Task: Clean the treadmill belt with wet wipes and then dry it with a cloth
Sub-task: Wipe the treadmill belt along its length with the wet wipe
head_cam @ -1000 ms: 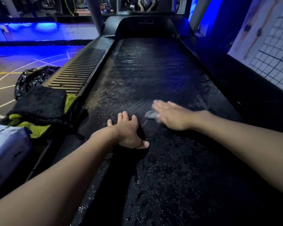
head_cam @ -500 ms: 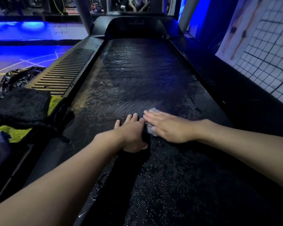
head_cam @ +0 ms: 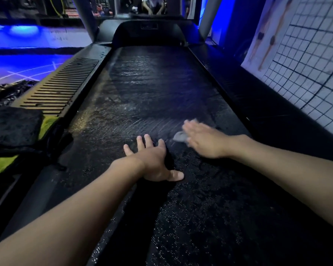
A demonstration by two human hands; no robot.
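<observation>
The right hand (head_cam: 204, 139) has slid the small grey wet wipe (head_cam: 179, 136) to the right, away from the left hand (head_cam: 154, 160); both hands press flat, fingers straight, on the black bumpy treadmill belt (head_cam: 142, 89) in mid frame. The belt shines wet higher up, so the left hand could slip or the thin wipe could bunch up. The fluffy black and yellow cloth (head_cam: 13, 127) waits at the left edge.

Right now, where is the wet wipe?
In the head view, the wet wipe lies on the treadmill belt, right of centre, under the flat right hand, just beyond and right of the left hand.
</observation>
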